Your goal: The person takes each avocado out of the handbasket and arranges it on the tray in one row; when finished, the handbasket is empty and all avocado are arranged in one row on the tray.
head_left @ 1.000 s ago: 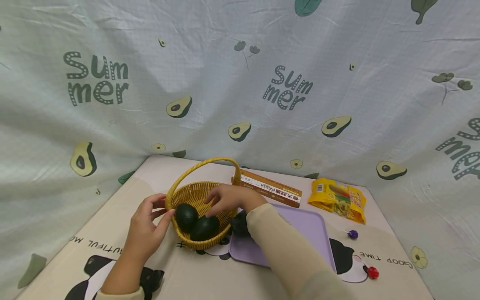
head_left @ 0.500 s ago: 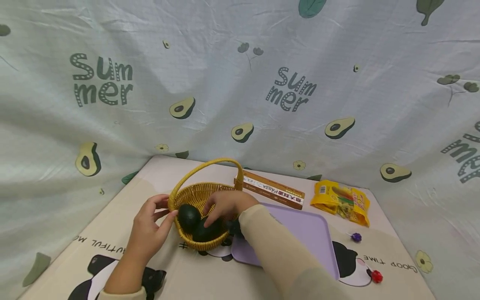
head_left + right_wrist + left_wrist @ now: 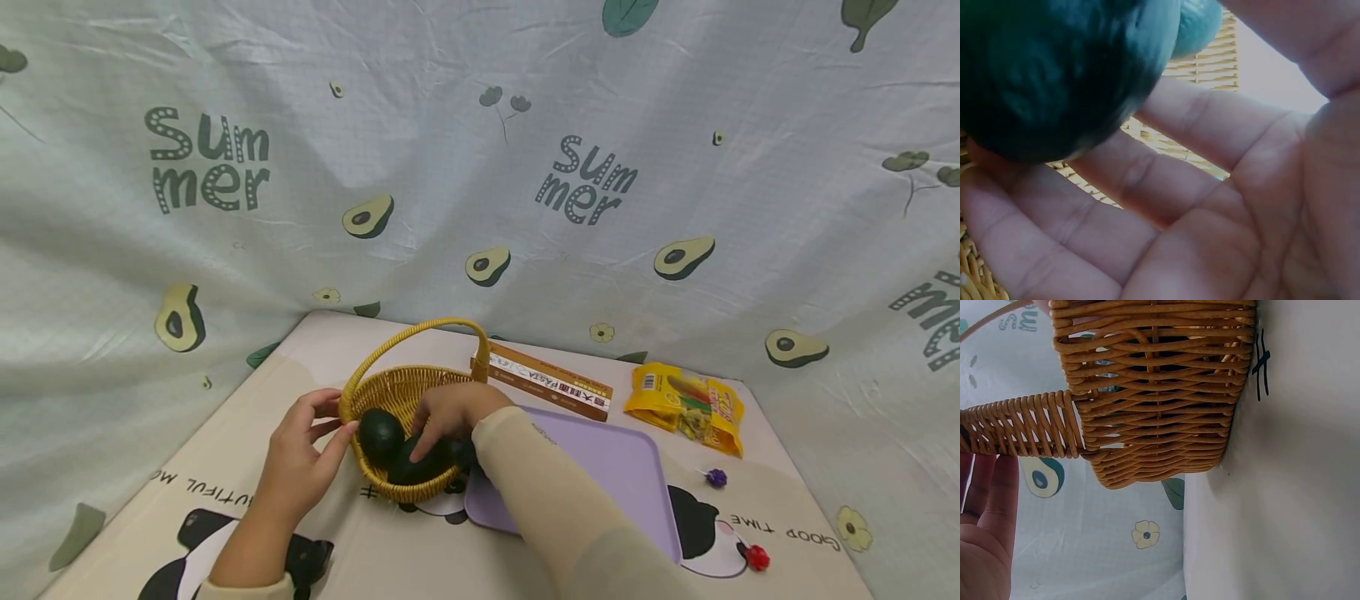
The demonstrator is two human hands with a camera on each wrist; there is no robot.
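A yellow wicker basket (image 3: 405,496) with a tall arched handle (image 3: 420,327) stands on the table and holds two dark green avocados. My left hand (image 3: 303,450) pinches the handle's left base near the rim; in the left wrist view its fingers (image 3: 999,500) lie against the woven handle base (image 3: 1029,425). My right hand (image 3: 453,410) reaches down inside the basket and grips the nearer avocado (image 3: 411,468). The right wrist view shows its fingers curled under that dark avocado (image 3: 1060,75). Beside it in the basket, toward the left, lies the other avocado (image 3: 380,432).
A lilac tray (image 3: 630,475) lies right of the basket, partly under the right sleeve (image 3: 547,492). Behind stand a long pasta box (image 3: 547,382) and a yellow food bag (image 3: 690,404). Purple (image 3: 716,478) and red lollipops (image 3: 757,557) lie at right. A printed curtain (image 3: 420,150) closes the back.
My right hand has moved lower into the basket, its fingers closing around the nearer avocado. The left hand keeps its place on the handle base. The head view has shifted slightly.
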